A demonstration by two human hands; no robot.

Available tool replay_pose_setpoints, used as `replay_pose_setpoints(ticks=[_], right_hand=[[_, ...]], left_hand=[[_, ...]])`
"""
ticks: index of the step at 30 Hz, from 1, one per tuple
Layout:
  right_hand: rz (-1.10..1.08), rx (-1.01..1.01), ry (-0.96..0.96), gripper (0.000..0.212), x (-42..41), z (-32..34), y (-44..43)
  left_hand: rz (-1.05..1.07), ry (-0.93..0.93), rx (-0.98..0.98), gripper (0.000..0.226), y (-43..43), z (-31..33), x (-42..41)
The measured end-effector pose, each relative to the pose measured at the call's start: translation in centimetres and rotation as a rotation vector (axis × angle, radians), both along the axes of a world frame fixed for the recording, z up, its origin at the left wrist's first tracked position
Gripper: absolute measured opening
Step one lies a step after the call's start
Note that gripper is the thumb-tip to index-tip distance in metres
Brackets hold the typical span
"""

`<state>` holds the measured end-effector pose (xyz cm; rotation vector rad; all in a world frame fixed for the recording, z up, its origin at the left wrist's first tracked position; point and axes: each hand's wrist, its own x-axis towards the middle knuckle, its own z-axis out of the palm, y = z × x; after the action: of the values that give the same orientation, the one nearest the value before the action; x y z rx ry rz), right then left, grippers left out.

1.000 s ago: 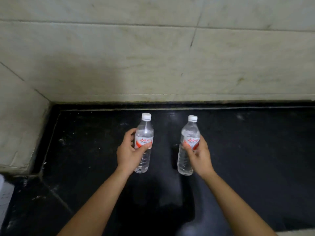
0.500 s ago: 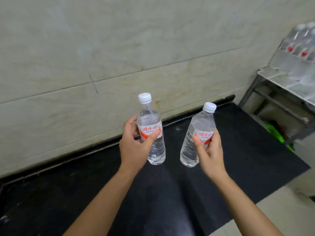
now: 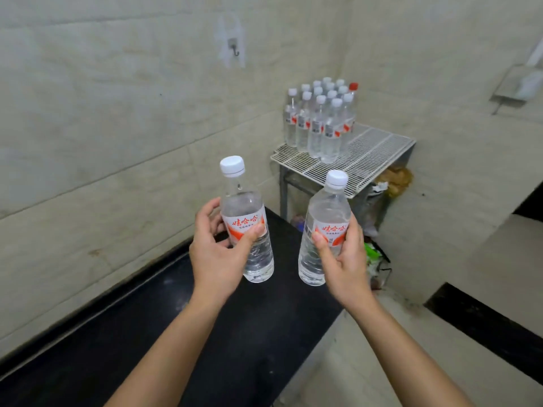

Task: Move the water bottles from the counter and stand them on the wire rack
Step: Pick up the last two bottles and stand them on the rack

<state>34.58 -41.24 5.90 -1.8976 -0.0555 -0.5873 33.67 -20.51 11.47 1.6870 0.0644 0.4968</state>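
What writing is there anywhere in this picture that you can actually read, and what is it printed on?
"娃哈哈", in red, on the label of the left-hand bottle.
"娃哈哈", in red, on the label of the right-hand bottle.
Small print under each brand name: too small to read.
Labels of the standing bottles on the wire rack: too blurred to read.

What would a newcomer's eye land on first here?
Two water bottles held up mid-frame: the left bottle gripped by the left hand, the right bottle by the right hand, above the black counter. Behind, in the corner, a cluster of bottles stands on the wire rack, one with a red cap.
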Motion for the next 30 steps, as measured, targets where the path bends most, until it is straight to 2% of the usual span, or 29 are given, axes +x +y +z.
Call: replay_pose_setpoints(ticks=[5,10,16,22,26,30], right_hand=[[-0.104,0.023,0.009,0.070,3.1,-0.1,-8.4],[-0.160,0.000,0.003,0.066,8.5,0.4,-15.0],[-0.196,-0.042,0.019,0.063,15.1,2.2,-22.2],[-0.194,0.000,0.030,0.058,20.0,2.7,-27.5],[-0.169,-0.021,0.033,0.044,24.3,2.3,-30.6],[-0.128,0.063,0.011,0.049,29.8,1.0,-34.3]], left_hand=[[-0.119,0.037,-0.036,0.075,-8.4,-0.3,5.8],[-0.197,-0.002,-0.088,0.067,-15.5,-0.8,13.2],[-0.257,0.000,-0.157,0.080,-23.5,0.0,22.3],[-0.329,-0.013,-0.054,0.060,-29.1,0.9,27.6],[-0.300,0.005,-0.059,0.060,-32.4,0.3,30.7],[-0.203,0.010,-0.093,0.062,-36.2,-0.5,34.0]])
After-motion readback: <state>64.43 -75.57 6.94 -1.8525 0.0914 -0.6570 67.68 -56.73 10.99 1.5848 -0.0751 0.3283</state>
